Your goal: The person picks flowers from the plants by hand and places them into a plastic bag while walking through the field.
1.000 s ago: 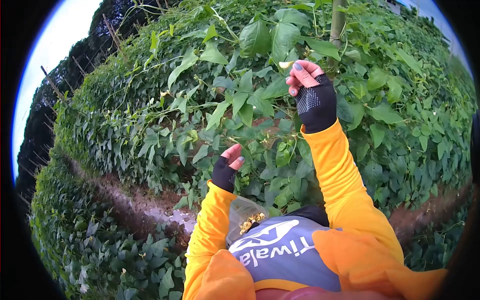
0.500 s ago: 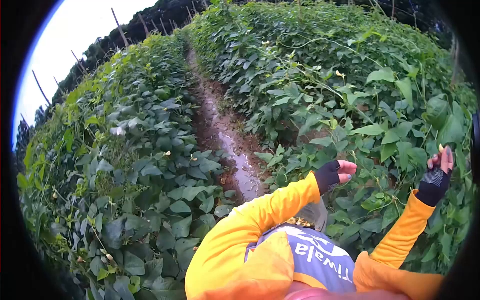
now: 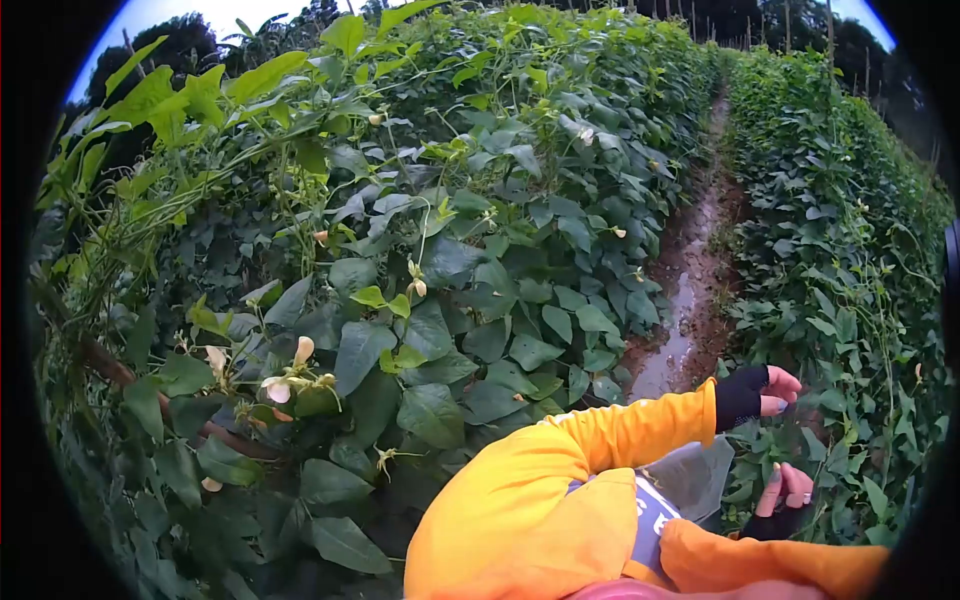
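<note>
My left hand, in a black fingerless glove, is at the lower right over the vines. Its fingers are curled and close to the thumb; anything inside them is hidden. Below it, my right hand wears a dark glove and a ring. Its fingers are bent, with a small pale yellow piece at a fingertip. Between my body and the hands hangs a translucent plastic bag, partly hidden by my orange sleeve.
Dense leafy vines fill the left, with pale flowers among them and a brown branch crossing low. A wet, muddy furrow runs away between two rows. More vines rise on the right.
The view has swung left, so the furrow now stands further right and nearby flowers show at left. My right hand has come down and in, closer to my left hand and the bag.
</note>
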Demonstrator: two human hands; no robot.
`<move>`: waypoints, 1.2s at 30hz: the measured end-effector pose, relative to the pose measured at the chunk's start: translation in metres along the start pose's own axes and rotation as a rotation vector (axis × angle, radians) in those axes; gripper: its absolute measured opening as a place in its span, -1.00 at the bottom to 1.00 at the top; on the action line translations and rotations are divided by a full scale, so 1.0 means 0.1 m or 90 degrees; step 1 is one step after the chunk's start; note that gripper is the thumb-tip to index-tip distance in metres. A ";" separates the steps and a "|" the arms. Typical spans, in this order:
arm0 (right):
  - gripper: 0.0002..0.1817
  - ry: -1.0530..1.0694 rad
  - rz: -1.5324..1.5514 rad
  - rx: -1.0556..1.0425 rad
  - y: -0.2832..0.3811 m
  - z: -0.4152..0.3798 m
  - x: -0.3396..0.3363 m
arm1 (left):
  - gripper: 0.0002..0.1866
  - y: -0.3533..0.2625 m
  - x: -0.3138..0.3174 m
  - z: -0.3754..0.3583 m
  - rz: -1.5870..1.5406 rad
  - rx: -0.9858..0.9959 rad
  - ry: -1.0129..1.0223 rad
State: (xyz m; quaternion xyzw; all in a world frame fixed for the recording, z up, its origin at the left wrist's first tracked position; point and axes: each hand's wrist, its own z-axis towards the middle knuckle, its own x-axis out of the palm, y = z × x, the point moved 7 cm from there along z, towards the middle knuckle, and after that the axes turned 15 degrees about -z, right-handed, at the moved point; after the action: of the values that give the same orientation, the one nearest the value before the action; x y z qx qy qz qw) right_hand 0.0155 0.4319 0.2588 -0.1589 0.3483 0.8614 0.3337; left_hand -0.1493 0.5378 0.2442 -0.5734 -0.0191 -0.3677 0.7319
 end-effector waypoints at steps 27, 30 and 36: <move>-0.77 0.398 -0.105 0.143 -0.79 -0.86 0.00 | -0.67 0.51 -0.16 0.47 -0.124 -0.112 -0.086; -0.76 0.357 -0.152 0.225 -0.84 -0.98 -0.19 | -0.65 0.77 0.20 0.95 -0.107 -0.156 0.023; -0.76 0.244 -0.196 0.318 -0.65 -1.05 -0.31 | -0.68 1.22 0.67 2.27 -0.144 -0.152 0.082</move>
State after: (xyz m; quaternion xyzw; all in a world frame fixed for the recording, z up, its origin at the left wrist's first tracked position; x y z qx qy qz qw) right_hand 0.0876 0.3783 0.1683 -0.2815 0.5765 0.6439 0.4169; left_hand 0.0575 0.7055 0.2509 -0.6261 0.0073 -0.4830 0.6121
